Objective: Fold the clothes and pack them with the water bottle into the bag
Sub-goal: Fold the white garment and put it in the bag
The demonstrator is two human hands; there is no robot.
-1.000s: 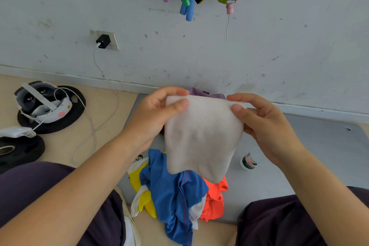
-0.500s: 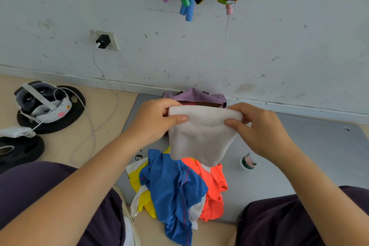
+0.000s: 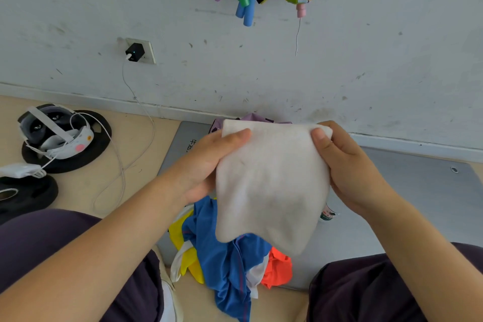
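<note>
A grey mat (image 3: 407,191) is lying on the tan floor (image 3: 86,191) against the wall. A heap of blue, yellow and orange clothes (image 3: 230,259) and a small bottle (image 3: 328,214) are resting on the mat, while two black weight plates (image 3: 86,154) are sitting on the floor well apart to the left.

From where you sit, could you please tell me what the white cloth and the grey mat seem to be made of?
White cloth: soft, fuzzy fabric, perhaps fleece or terry; matte, napped surface, drapes limply.
Grey mat: smooth and flat with a faint sheen and a metal eyelet; probably foam or rubber, though I can't be sure.

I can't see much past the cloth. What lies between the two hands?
In the head view, only the white cloth spans from the left hand to the right hand, each gripping a top corner.
</note>
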